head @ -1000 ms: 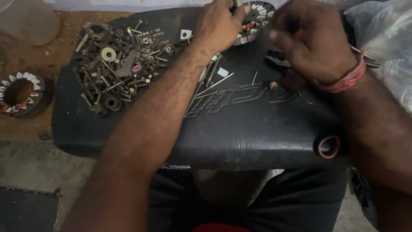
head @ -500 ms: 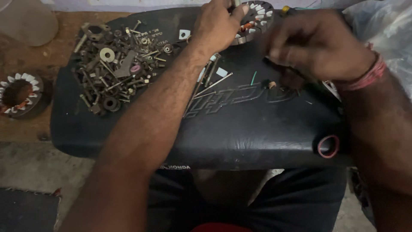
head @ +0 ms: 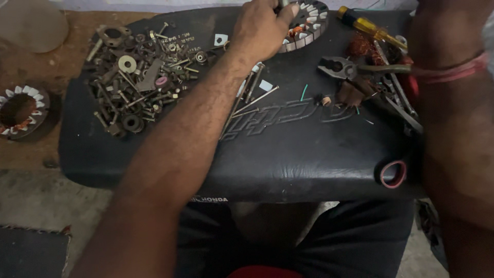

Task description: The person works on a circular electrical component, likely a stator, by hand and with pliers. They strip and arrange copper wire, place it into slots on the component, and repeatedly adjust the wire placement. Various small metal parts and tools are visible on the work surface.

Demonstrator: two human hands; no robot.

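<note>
- A round stator (head: 307,23) lies at the far edge of a black motorcycle seat (head: 288,154), near the top middle of the view. Its ring of pale, blocky teeth runs around the rim, and orange-brown copper winding shows between some of the teeth.
- The left hand (head: 260,31) rests on the near-left part of the stator, back of the hand facing up. Its fingers (head: 280,13) curl together around a small grey piece at the top edge of the picture; what that piece is cannot be told.
- The left forearm runs diagonally from the lower left up across the seat to the stator.
- The right forearm (head: 455,134) fills the right side, with a red thread band (head: 453,72) around the wrist. The right hand itself is cut off by the top right corner, so whether its fingers are apart or together cannot be told.
- Just right of the stator lie a screwdriver with a yellow handle (head: 368,23), a pair of pliers (head: 342,67), a clump of copper wire (head: 363,46) and several thin metal tools.
- A heap of bolts, nuts and washers (head: 139,77) sits on the left part of the seat, well apart from the stator.
- A second stator (head: 20,110) lies on the brown counter (head: 31,62) to the far left, off the seat.
- A small red ring (head: 393,173) sits at the seat's near right edge.
</note>
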